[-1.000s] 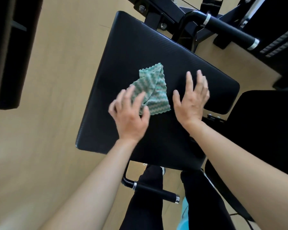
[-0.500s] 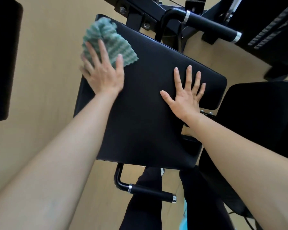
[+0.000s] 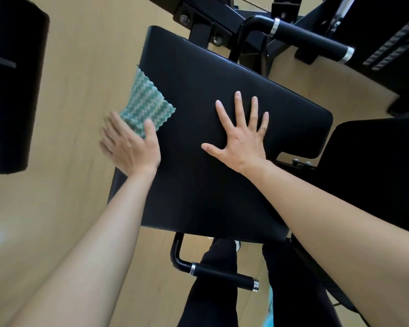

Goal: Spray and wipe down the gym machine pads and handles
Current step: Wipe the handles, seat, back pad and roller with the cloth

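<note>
Head view looks down on a black machine pad [image 3: 222, 74] with both hands on it. The left hand [image 3: 131, 147] lies on the near corner of a green-and-white striped cloth [image 3: 147, 100], thumb flat on the fabric. Its fingers reach past the pad's left edge and are blurred, but they look stretched out, pressing rather than gripping. The rest of the cloth fans out beyond the fingertips along that same edge, and part of it seems to overhang the floor [image 3: 80, 67]. The right hand [image 3: 242, 140] is spread wide, palm flat on bare vinyl, well off to the left hand's thumb side. It holds nothing and seems to be bracing the pad.

The wipe appears to be working the pad's side edge, with much left to do. The far handle [image 3: 309, 41] beyond the right fingertips and the near handle [image 3: 222, 276] below both wrists have no cloth near them.

Only a corner of the cloth is pinned, so a quick stroke could pull the hand off it and let it slide over the edge onto the floor. The left hand sits half off the pad, and outward pressure could make it slip off the rounded side. If the vinyl is wet with spray, the bracing palm may skid. The patch under the right hand will go unwiped unless that hand lifts.
</note>
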The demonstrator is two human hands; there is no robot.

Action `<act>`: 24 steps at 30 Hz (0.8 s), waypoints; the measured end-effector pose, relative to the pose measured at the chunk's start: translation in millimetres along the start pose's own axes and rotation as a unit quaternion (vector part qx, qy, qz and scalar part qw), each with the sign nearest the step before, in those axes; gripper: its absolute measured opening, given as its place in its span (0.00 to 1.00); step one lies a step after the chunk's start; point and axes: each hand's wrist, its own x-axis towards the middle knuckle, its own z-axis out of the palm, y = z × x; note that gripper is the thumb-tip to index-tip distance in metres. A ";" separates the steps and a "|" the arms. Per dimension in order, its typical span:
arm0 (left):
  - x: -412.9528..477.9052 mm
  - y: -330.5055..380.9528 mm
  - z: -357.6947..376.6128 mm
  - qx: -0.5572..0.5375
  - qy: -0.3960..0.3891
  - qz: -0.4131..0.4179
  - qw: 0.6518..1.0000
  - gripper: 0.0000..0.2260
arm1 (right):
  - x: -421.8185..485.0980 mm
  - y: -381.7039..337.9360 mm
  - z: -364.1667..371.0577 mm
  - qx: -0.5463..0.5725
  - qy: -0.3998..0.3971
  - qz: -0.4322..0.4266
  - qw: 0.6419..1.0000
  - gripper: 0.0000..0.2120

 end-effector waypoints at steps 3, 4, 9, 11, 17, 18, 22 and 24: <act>26.6 37.5 1.4 -0.032 -0.033 0.017 0.999 0.34 | 4.0 2.0 3.1 0.003 -0.024 0.003 1.000 0.51; 35.8 49.4 3.5 -0.032 -0.050 0.000 0.998 0.34 | 3.6 5.7 2.2 0.010 -0.030 -0.002 1.000 0.51; 76.8 71.2 7.8 -0.060 -0.069 -0.031 0.995 0.33 | 1.2 19.4 -3.9 0.012 -0.045 -0.033 0.998 0.52; 85.6 67.1 4.9 -0.091 -0.082 -0.024 0.992 0.33 | 0.9 21.4 -3.4 0.009 -0.044 -0.037 0.998 0.52; 62.6 36.8 7.0 -0.052 -0.061 -0.001 0.997 0.38 | 0.3 21.9 -3.3 0.013 -0.041 -0.034 0.998 0.53; 56.6 26.6 8.9 -0.047 -0.050 -0.003 0.998 0.39 | 0.4 22.0 -3.5 0.012 -0.040 -0.031 0.999 0.53; 27.5 -25.5 13.7 -0.044 -0.031 -0.018 0.998 0.40 | -0.3 19.2 -4.8 0.014 -0.042 -0.024 0.999 0.53; 11.1 -50.8 13.4 -0.049 -0.032 -0.026 0.998 0.41 | -1.0 19.4 -5.1 0.015 -0.039 -0.022 0.999 0.52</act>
